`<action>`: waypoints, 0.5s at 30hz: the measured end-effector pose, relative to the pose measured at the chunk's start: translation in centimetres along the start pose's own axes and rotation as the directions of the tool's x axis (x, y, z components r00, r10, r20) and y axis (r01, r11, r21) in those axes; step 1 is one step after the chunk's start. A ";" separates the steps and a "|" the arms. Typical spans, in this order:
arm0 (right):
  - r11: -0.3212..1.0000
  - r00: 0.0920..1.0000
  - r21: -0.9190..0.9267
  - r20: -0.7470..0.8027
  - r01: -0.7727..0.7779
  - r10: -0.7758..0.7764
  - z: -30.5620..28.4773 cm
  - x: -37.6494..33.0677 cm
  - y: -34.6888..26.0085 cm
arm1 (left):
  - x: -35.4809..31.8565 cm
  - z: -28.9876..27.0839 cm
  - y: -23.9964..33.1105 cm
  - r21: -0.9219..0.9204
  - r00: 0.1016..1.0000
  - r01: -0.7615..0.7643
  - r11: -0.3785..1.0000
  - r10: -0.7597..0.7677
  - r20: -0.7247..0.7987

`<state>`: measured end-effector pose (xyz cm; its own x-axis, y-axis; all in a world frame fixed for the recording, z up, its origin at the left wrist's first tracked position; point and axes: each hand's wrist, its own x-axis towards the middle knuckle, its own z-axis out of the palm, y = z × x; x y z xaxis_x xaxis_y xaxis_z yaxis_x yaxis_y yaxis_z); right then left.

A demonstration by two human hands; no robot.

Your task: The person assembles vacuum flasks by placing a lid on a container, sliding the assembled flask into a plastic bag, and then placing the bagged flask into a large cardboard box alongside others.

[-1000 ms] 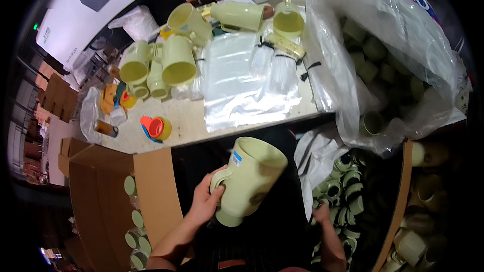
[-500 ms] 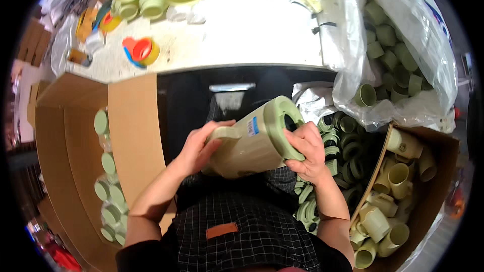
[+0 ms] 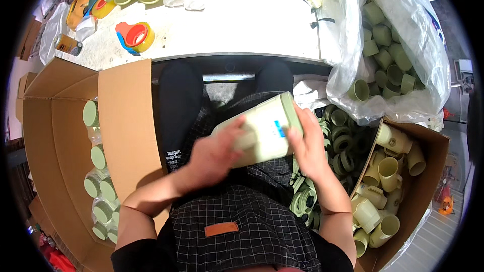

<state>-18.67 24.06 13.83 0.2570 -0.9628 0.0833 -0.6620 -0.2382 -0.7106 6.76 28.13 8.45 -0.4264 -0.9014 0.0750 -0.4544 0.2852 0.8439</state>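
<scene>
A large pale plastic jug with a light green lid lies tilted over my lap, its lid end toward the upper right. Beside its rim is a small blue-and-white sticker. My right hand grips the lid end, thumb along the near side and fingers behind. Against the jug's left side is my left hand, its fingers smeared by motion, so their hold does not show. The jug's handle, seen a moment before, is not visible now.
At left stands an open carton with green-lidded containers. Green lids fill a dark space at right. Beige jugs fill another carton beyond. A plastic bag holds green cups. Tape rolls lie on the white table.
The jug has turned about its length, so its handle has gone from sight and the sticker faces nearer me. My left hand has let go of the handle and moved along the body.
</scene>
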 end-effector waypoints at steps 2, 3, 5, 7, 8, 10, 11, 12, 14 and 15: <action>0.959 0.959 -0.071 0.102 0.274 -0.266 -1.4 -1.2 -2.9 | 0.7 -2.3 -2.0 -0.338 0.994 0.088 0.937 -0.106 -0.034; 0.986 0.988 -0.086 0.074 0.140 -0.134 -0.9 -0.9 -1.9 | 0.5 -1.7 -1.4 -0.255 0.994 0.092 0.963 -0.105 -0.038; 0.967 0.969 0.077 0.047 -0.244 0.241 -0.1 1.6 0.5 | -0.4 0.3 1.8 0.026 0.996 0.062 0.998 -0.064 0.070; 0.978 0.994 0.179 0.026 -0.111 0.108 -0.6 1.9 1.9 | 1.5 -0.7 2.7 -0.017 0.993 -0.119 0.993 0.119 0.015; 0.979 0.999 0.201 0.029 -0.046 0.041 -0.5 1.6 1.6 | 2.6 -2.1 3.0 0.040 0.981 -0.195 0.980 0.194 0.021; 0.962 0.997 0.266 0.073 -0.055 0.036 -1.3 1.0 1.5 | 4.9 -5.3 6.5 -0.073 0.893 -0.449 0.891 0.449 -0.017; 0.970 0.997 0.235 0.061 -0.062 0.049 -1.6 0.5 2.2 | 6.9 -6.7 7.5 -0.187 0.775 -0.627 0.756 0.629 -0.060; 0.973 0.997 0.226 0.068 -0.037 0.022 -1.5 0.5 2.3 | 9.1 -3.6 5.0 -0.148 0.416 -0.906 0.397 0.767 -0.488; 0.978 0.997 0.199 0.061 -0.063 0.052 -1.6 0.3 3.3 | 15.0 -3.7 4.0 -0.005 0.787 -0.566 0.825 0.538 -0.304; 0.971 0.995 0.223 0.062 -0.084 0.072 -1.6 0.3 3.7 | 18.7 -4.1 3.4 0.119 0.904 -0.335 0.935 0.355 -0.239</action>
<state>-22.18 22.66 12.35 0.2518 -0.9677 -0.0120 -0.5076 -0.1215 -0.8530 0.44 10.90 14.94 -0.3601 -0.7915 0.4939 -0.3749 0.6075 0.7003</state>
